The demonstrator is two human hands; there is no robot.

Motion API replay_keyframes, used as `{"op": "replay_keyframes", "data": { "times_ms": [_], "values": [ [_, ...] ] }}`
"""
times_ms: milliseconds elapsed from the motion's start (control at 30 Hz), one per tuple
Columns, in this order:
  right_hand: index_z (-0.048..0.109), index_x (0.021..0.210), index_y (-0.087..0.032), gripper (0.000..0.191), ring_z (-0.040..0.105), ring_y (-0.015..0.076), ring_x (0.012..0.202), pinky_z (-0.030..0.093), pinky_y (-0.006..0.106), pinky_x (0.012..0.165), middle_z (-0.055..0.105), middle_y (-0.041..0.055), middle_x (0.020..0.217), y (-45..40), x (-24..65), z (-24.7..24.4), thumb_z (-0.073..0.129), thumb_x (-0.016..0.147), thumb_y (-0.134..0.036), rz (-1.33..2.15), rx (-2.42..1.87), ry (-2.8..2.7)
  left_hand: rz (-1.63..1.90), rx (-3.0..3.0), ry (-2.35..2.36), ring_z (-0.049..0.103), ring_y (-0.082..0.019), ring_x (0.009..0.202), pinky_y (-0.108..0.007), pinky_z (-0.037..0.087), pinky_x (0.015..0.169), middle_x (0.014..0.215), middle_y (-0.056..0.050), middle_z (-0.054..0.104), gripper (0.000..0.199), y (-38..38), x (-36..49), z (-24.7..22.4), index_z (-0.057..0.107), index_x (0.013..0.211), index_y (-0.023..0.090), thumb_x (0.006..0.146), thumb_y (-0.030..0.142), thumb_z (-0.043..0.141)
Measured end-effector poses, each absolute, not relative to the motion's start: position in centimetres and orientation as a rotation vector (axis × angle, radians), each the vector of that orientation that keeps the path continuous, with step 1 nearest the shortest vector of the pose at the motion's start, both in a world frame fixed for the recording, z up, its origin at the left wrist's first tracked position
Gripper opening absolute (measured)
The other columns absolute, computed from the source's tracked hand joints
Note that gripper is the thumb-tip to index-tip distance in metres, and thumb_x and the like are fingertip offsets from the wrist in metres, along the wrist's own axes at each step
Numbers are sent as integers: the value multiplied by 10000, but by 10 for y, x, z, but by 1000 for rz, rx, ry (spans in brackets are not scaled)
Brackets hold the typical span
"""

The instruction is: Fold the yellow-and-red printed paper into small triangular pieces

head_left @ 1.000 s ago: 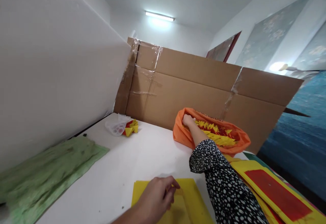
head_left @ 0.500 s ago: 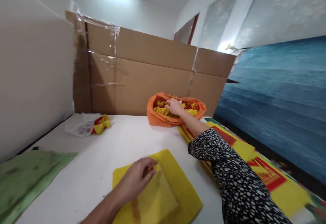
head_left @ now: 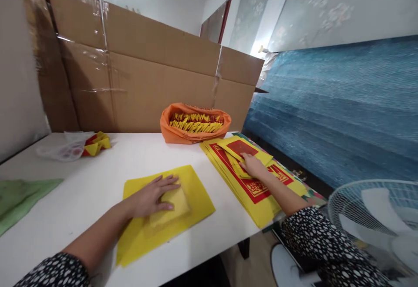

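My left hand (head_left: 156, 195) lies with its fingers spread on a small pale yellow square of paper (head_left: 179, 206). Beneath that square are larger yellow sheets (head_left: 196, 211), flat on the white table. To the right, my right hand (head_left: 254, 165) touches the small yellow sheets with red print (head_left: 241, 147), its fingers apart on the top one. These lie over a stack of larger yellow sheets with red print (head_left: 253, 191). Behind them, an orange cloth bag (head_left: 176, 135) holds rows of folded yellow and red paper pieces (head_left: 196, 126).
A clear plastic bag (head_left: 62, 150) sits at the back left, beside folded red and yellow paper pieces (head_left: 97, 143). Green cloth (head_left: 22, 200) covers the left edge. Cardboard (head_left: 156, 78) stands behind the table (head_left: 137, 147). A white fan (head_left: 385, 221) is at the lower right.
My right hand has moved out of the orange bag to the printed sheets on the right. My left hand has flattened and spread on the pale paper. The view has shifted right.
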State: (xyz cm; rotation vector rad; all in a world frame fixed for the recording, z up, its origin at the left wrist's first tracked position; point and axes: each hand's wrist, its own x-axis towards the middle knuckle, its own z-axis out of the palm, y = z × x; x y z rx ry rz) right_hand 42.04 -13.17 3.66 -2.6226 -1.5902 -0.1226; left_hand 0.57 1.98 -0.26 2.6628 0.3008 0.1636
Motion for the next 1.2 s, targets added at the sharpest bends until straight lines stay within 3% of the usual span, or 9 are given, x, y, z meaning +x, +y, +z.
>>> {"op": "replay_keyframes", "data": {
  "times_ms": [167, 267, 467, 600, 700, 867, 1000, 1067, 1200],
  "values": [
    [594, 1199, -148, 316, 669, 233, 925, 421, 289, 781, 708, 153, 1029, -134, 425, 40, 382, 991, -257, -187, -2566, -1540, 198, 2692, 327, 206, -315, 1454, -558, 66, 1175, 1561, -37, 283, 615, 17, 3, 3, 442, 1421, 335, 874, 594, 551],
    [593, 1203, -138, 350, 684, 245, 893, 437, 297, 763, 725, 154, 969, -139, 439, 53, 330, 999, -247, -277, -2506, -1446, 245, 2609, 448, 216, -320, 1451, -529, 181, 1170, 1545, -53, 332, 561, 11, 0, 9, 490, 1397, 290, 913, 573, 494],
    [562, 1296, -171, 414, 671, 262, 1027, 499, 358, 879, 694, 122, 1171, -174, 443, 69, 307, 989, -283, -425, -2244, -1439, 391, 1917, 652, 398, -294, 1370, -456, 299, 1154, 1464, -68, 470, 570, -7, 4, 54, 529, 1338, 278, 908, 640, 434],
    [559, 1322, -250, 408, 646, 233, 1113, 515, 394, 966, 655, 50, 1264, -207, 412, 45, 352, 972, -281, -337, -1809, -1663, 352, 1144, 559, 574, -325, 1207, -465, 452, 1043, 1341, -213, 556, 782, -15, 37, 71, 378, 1403, 145, 869, 715, 416],
    [551, 1335, -287, 445, 605, 203, 1184, 509, 385, 998, 607, 34, 1331, -228, 389, 17, 364, 945, -184, -226, -1618, -1846, 263, 920, 565, 670, -345, 1037, -509, 521, 924, 1133, -221, 663, 860, -23, 78, 61, 292, 1403, 107, 835, 725, 479],
    [661, 1187, -301, 432, 495, 218, 1303, 427, 418, 1074, 533, 50, 1412, -247, 381, -12, 464, 855, -107, -3, -1553, -1824, 292, 940, 567, 719, -267, 898, -368, 594, 789, 1021, -122, 718, 592, -43, 138, 35, 501, 1195, 172, 736, 412, 787],
    [562, 1287, -290, 703, 360, 253, 1395, 338, 471, 1109, 436, 66, 1482, -246, 384, -11, 521, 629, -47, 406, -1612, -1421, 441, 1062, 627, 711, -307, 919, -380, 610, 734, 1079, -105, 718, 594, -57, 162, 37, 549, 1106, 196, 589, 135, 835],
    [523, 1299, -283, 765, 428, 257, 1343, 371, 456, 1067, 498, 77, 1416, -242, 382, -5, 533, 566, -65, 617, -1525, -1153, 514, 1102, 592, 702, -316, 946, -403, 607, 748, 1119, -109, 704, 646, -63, 166, 41, 516, 1153, 204, 584, 114, 807],
    [561, 1159, -253, 595, 586, 217, 1118, 461, 334, 889, 614, 64, 1171, -231, 371, 13, 658, 581, -143, 863, -1348, -685, 641, 1177, 478, 661, -292, 1058, -427, 580, 844, 1216, -99, 653, 641, -74, 169, 46, 442, 1218, 231, 660, 184, 754]
  ]
}}
